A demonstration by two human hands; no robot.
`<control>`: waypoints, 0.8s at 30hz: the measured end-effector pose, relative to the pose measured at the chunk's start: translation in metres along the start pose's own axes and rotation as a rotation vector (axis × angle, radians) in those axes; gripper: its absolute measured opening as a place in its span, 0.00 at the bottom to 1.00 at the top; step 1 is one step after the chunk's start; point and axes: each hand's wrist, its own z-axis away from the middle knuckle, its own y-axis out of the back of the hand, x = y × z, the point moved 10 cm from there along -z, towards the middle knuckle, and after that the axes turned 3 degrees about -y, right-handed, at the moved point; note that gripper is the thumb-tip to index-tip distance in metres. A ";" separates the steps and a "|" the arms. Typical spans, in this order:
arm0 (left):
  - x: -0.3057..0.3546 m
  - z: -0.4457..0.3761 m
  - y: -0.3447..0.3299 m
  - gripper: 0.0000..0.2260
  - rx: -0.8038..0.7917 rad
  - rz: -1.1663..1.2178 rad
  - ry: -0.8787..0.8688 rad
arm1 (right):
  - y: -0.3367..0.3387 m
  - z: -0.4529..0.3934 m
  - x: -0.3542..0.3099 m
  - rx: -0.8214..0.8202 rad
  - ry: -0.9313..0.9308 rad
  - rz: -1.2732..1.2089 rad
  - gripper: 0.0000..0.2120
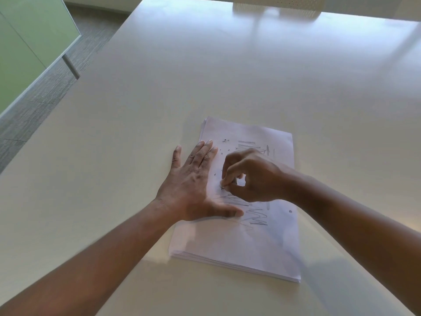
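Observation:
A stack of white paper (268, 245) lies on the pale table (205, 76), its top sheet marked with dark pencil scribbles and small dark crumbs. My left hand (193, 181) lies flat with fingers spread, pressing the left edge of the sheet, thumb stretched across the paper. My right hand (252, 176) is curled, pinching a small pale object (224, 183), apparently an eraser, with its tip down against the sheet just above the scribbles. Most of that object is hidden by my fingers.
The table runs far ahead and to both sides. A pale perforated chair back (278, 5) stands at the far edge. Left of the table are grey carpet (45, 92), a metal leg (71, 67) and a green glass partition (27, 42).

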 end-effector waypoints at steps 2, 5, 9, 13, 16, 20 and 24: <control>0.000 0.000 0.000 0.68 -0.001 0.006 -0.003 | 0.006 -0.007 0.005 0.055 -0.001 0.026 0.06; 0.001 -0.001 0.001 0.68 0.002 0.014 -0.008 | 0.017 -0.014 0.017 0.157 -0.040 0.039 0.05; 0.001 -0.001 0.000 0.68 -0.007 0.013 -0.007 | 0.008 -0.008 0.007 0.108 0.013 0.013 0.05; 0.000 -0.001 0.000 0.69 -0.010 0.019 -0.005 | 0.000 -0.005 -0.004 0.010 0.073 -0.010 0.05; 0.000 -0.001 0.000 0.68 -0.003 0.014 -0.011 | 0.007 -0.015 0.003 0.084 0.066 0.006 0.05; 0.001 0.000 0.001 0.68 0.000 0.013 -0.013 | 0.006 -0.017 0.003 0.119 0.080 0.000 0.05; 0.001 -0.001 0.002 0.68 0.002 0.027 -0.007 | -0.006 -0.006 -0.004 0.002 0.104 -0.048 0.04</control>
